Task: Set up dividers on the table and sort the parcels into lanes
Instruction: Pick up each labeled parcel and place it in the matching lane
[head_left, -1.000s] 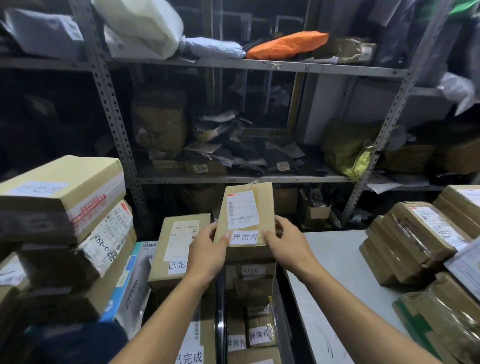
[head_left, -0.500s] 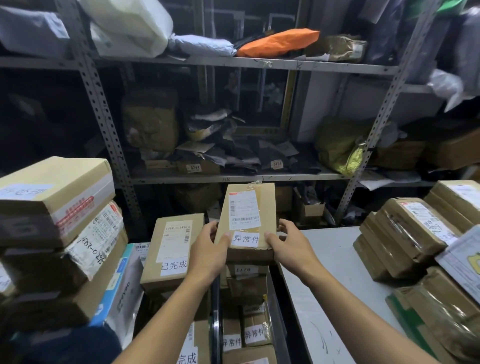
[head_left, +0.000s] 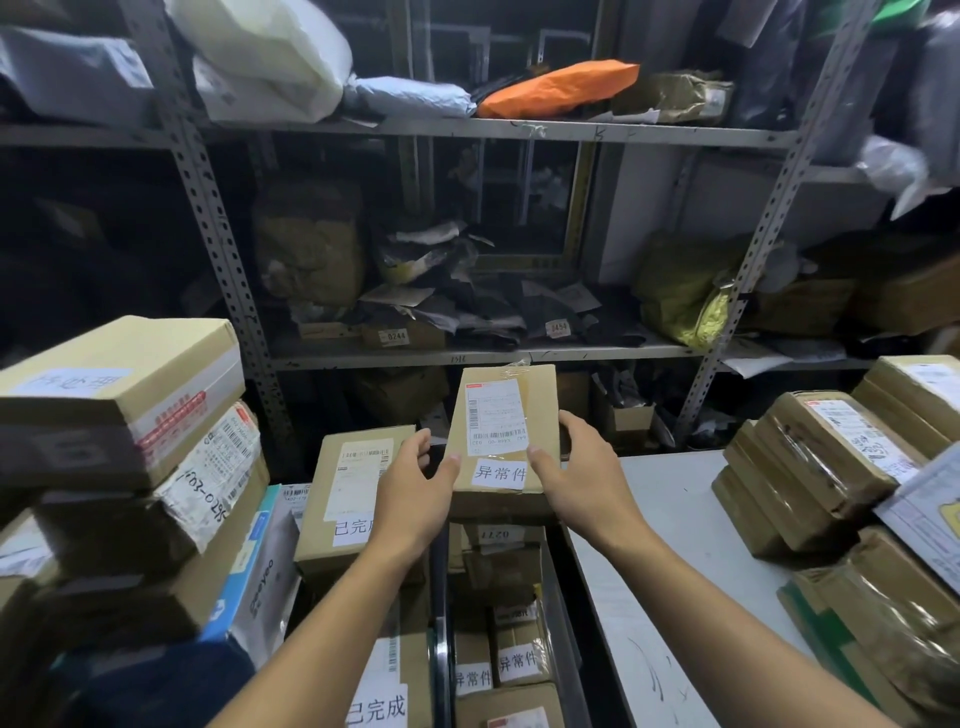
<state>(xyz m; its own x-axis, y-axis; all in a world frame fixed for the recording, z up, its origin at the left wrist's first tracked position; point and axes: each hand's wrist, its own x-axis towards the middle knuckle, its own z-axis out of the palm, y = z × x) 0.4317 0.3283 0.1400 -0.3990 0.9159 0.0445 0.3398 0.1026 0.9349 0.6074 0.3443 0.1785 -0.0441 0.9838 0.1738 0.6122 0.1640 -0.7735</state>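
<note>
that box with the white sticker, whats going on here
A person is sorting parcels in a stockroom. Both hands, the left hand and the right hand, grip a small cardboard box by its sides; its sticker reads 异常件. It is held above a lane with more boxes bearing the same sticker. To its left stands a box marked 已完成. To the right, taped parcels are piled on the white table.

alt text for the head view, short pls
Both hands, left hand and right hand, hold a small cardboard parcel labelled 异常件 above a lane of similarly labelled parcels. A grey table with taped parcels lies right; metal shelving stands behind.
</note>
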